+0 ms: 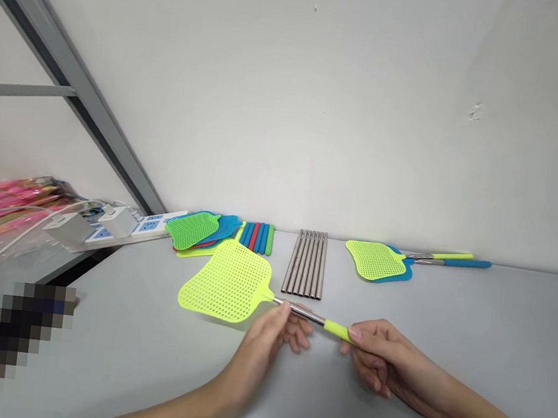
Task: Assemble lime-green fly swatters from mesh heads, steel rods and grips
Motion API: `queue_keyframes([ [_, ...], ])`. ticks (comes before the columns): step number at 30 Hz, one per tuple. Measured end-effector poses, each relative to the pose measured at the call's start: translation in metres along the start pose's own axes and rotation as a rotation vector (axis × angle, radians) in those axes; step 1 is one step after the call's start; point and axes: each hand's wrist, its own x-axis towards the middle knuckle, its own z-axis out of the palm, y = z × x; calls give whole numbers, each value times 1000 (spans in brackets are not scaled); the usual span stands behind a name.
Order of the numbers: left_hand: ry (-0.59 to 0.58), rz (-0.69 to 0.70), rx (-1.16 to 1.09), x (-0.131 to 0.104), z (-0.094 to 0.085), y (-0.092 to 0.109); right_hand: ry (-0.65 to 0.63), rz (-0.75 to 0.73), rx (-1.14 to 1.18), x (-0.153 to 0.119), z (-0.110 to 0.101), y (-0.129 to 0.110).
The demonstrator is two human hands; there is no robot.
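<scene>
Between my two hands is a yellow fly swatter (pixel 231 282), held above the grey table with its perforated head to the left. My left hand (pixel 270 341) pinches the metal rod close to the neck of the head. Thumb and fingers of my right hand (pixel 388 357) close on the yellow grip at the other end. Just behind the rod lies a row of several metal tubes (pixel 304 265) on the table. Two swatters, a yellow one (pixel 373 260) and a blue one (pixel 467 263) partly under it, lie at the right near the wall.
Several swatter heads (pixel 192 230) in green, blue, red and yellow are piled at the back left. Beside them stand coloured grips (pixel 256 238) in a row. Further left are a power strip (pixel 150 225) with plugged-in adapters, a cable and pink bagged goods (pixel 14 208).
</scene>
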Motion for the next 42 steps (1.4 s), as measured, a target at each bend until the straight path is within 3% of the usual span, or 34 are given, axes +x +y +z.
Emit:
queue_keyframes([
  [3, -159, 32, 364, -15, 6, 6, -2, -13, -10, 0, 1, 0],
  [6, -336, 243, 699, -25, 11, 24, -19, -16, -57, -1, 2, -2],
  [8, -359, 412, 859, -25, 11, 38, -50, 14, -87, -1, 0, -4],
  [9, -301, 485, 1001, -23, 10, 43, -73, 34, -99, -1, -1, -5],
  [11, -277, 502, 1332, -17, 7, 47, -125, 71, -124, -1, -4, -8],
  [14, -392, 394, 1612, -12, 0, 42, -188, 87, -244, -2, -8, -12],
  [18, -476, 377, 1644, -13, -5, 31, -197, 100, -465, -8, -6, -21],
  [22, -512, 400, 1622, -16, -3, 27, -147, 136, -492, -14, 3, -27],
  [37, -536, 492, 1762, -25, 8, 7, -33, 634, 108, -19, 21, -22],
  [42, -522, 468, 1734, -24, 10, 6, -87, 608, 53, -20, 18, -24],
])
